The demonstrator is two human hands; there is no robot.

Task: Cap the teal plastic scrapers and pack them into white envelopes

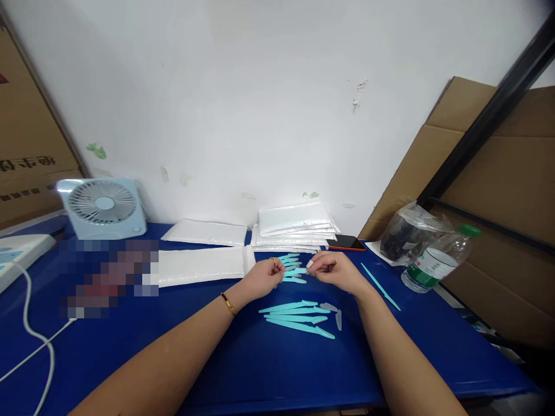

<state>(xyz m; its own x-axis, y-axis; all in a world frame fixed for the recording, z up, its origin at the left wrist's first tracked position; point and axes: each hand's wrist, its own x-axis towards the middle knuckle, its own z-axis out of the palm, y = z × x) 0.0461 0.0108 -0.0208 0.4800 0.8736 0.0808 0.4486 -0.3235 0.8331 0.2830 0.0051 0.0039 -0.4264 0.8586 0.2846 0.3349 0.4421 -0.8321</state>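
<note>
My left hand (262,281) is closed in a pinch on one end of a turquoise eyebrow razor (296,271). My right hand (337,270) pinches its other end, where a small pale piece, possibly a clear cap, shows at the fingertips. Behind and under my fingers lie more turquoise razors (289,256), partly hidden. Nearer to me, several razors (297,311) lie fanned out on the blue table (277,372). Two clear blade caps (339,319) rest by their right ends. A single razor (380,286) lies apart, right of my right forearm.
White padded mailers (295,219) are stacked by the wall, with others (202,267) to the left. A phone (347,242) lies beside the stack. A water bottle (437,263) and a bagged dark item (396,234) stand right. A fan (104,205) and white cable (28,306) are left.
</note>
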